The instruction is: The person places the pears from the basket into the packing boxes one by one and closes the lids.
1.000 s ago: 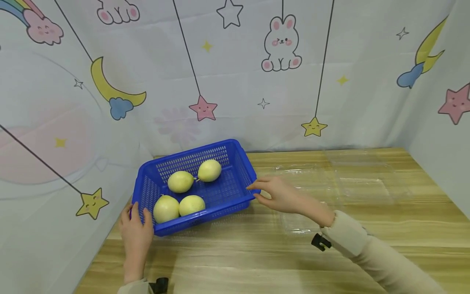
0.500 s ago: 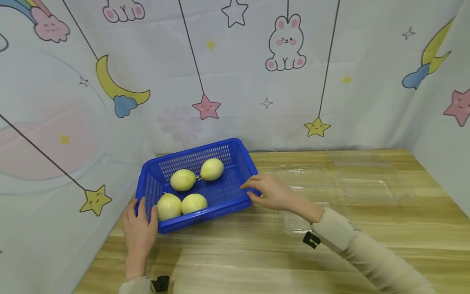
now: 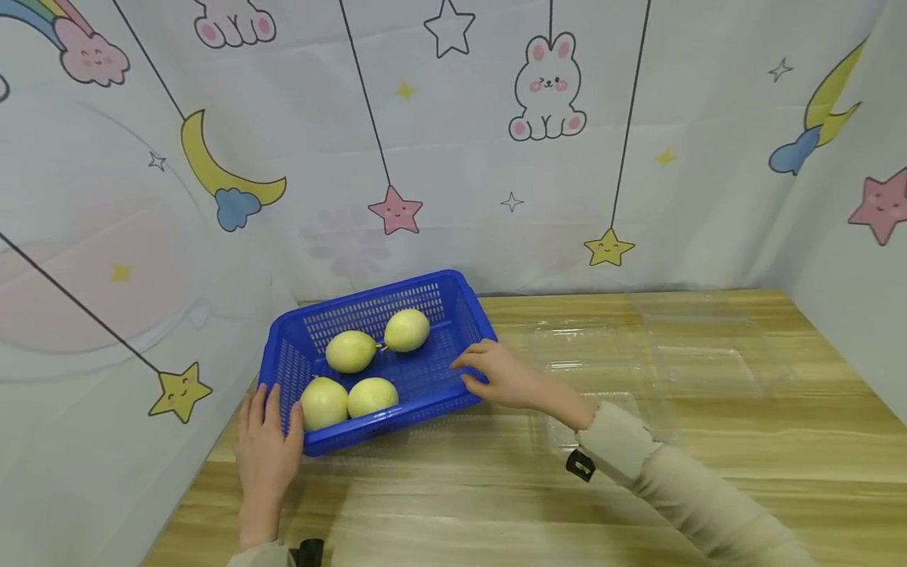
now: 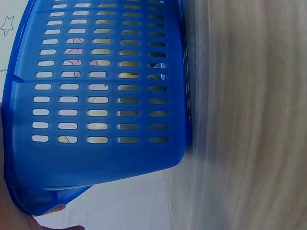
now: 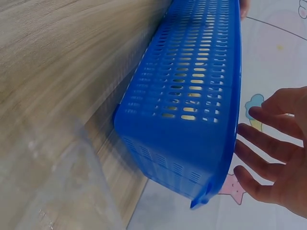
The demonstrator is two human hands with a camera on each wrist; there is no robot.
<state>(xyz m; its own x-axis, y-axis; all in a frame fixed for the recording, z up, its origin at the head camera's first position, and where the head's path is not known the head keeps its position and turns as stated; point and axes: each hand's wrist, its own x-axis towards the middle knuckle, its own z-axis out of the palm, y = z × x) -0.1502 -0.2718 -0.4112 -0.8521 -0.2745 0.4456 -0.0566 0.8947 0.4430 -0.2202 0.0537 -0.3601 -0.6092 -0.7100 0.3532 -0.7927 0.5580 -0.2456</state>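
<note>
A blue plastic basket (image 3: 425, 409) with slotted walls stands at the back left of the table. Several pale yellow, rounded fruits (image 3: 350, 351) with short stems lie inside it. My left hand (image 3: 269, 457) rests at the basket's front left corner, fingers fairly straight along the rim and thumb near the corner; the left wrist view shows its fingertips partly hidden behind the rim. Over the front right rim hovers my right hand (image 3: 506, 378), fingers loosely bent and nothing between them. In the right wrist view, its spread fingers (image 5: 261, 141) reach over the rim.
Clear plastic containers (image 3: 595, 346) stand on the right half of the wooden table (image 3: 453, 504), their outlines faint. A patterned curtain (image 3: 460, 157) closes off the back and both sides.
My right hand has moved left from the basket's right corner, along and over its front rim. The left hand's fingers have straightened a little. Basket and fruits stay put.
</note>
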